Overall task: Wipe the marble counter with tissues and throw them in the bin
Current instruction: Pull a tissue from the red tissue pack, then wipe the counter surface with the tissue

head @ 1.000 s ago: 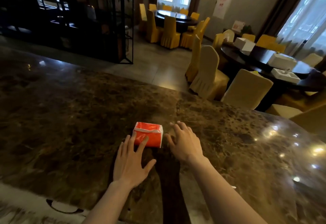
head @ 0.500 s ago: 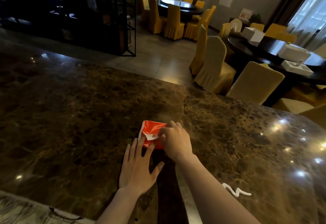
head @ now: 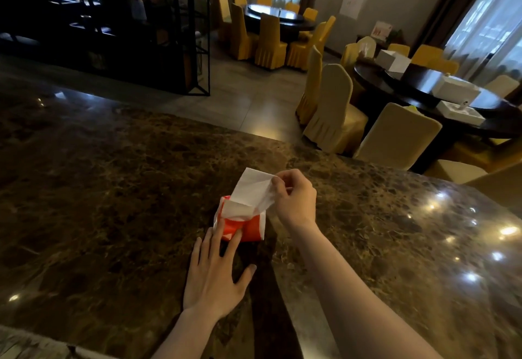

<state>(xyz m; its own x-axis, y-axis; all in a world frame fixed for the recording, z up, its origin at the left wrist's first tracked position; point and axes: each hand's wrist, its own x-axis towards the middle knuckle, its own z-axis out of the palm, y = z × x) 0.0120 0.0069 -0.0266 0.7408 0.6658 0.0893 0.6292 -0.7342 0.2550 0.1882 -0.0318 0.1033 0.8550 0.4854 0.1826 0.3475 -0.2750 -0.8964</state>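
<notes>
A red tissue pack (head: 248, 228) lies on the dark brown marble counter (head: 113, 203), near its middle. My left hand (head: 216, 279) rests flat on the counter with its fingers spread, and the fingertips press on the near edge of the pack. My right hand (head: 295, 197) is raised just right of the pack. Its thumb and fingers pinch a white tissue (head: 252, 192) that stands partly drawn out of the pack's top. No bin is in view.
Beyond the counter's far edge are a tiled floor, cream and yellow covered chairs (head: 336, 110) and a dark round table (head: 440, 104) with white boxes at the right. A black metal shelf frame (head: 180, 28) stands at the back left.
My right hand pinched the tissue at the pack's opening and lifted it up and to the right, pulling the tissue out. The left hand stayed pressed on the pack.
</notes>
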